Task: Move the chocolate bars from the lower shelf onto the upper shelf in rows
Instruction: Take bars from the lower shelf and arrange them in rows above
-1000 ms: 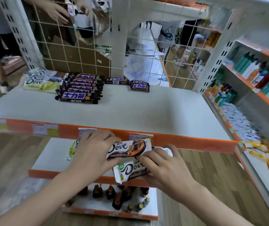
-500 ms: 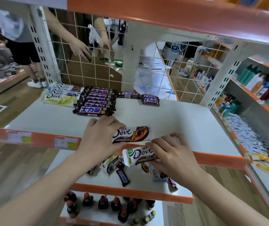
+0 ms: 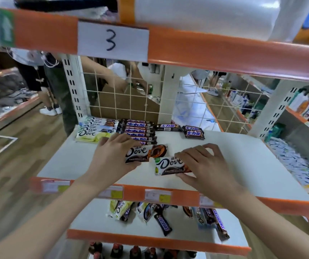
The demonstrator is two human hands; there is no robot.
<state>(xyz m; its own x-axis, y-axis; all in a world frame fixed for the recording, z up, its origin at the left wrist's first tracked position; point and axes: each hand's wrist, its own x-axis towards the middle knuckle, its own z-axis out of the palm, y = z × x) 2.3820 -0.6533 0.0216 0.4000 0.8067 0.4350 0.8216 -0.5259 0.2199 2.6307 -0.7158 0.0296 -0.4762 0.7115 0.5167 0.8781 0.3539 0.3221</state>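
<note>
White upper shelf (image 3: 243, 165) carries rowed bars; both hands, left (image 3: 110, 157) and right (image 3: 204, 165), each grip a Dove bar (image 3: 146, 153).

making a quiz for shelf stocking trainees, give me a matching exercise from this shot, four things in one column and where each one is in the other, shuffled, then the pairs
Things:
1. brown Dove bar
2. white Dove bar
3. Snickers bar
4. paper label marked 3

Places:
A. lying loose on the lower shelf
B. held by the right hand
C. on the orange edge of the top shelf
D. held by the left hand

Pairs: 1-D, 2-B, 3-A, 4-C
</note>
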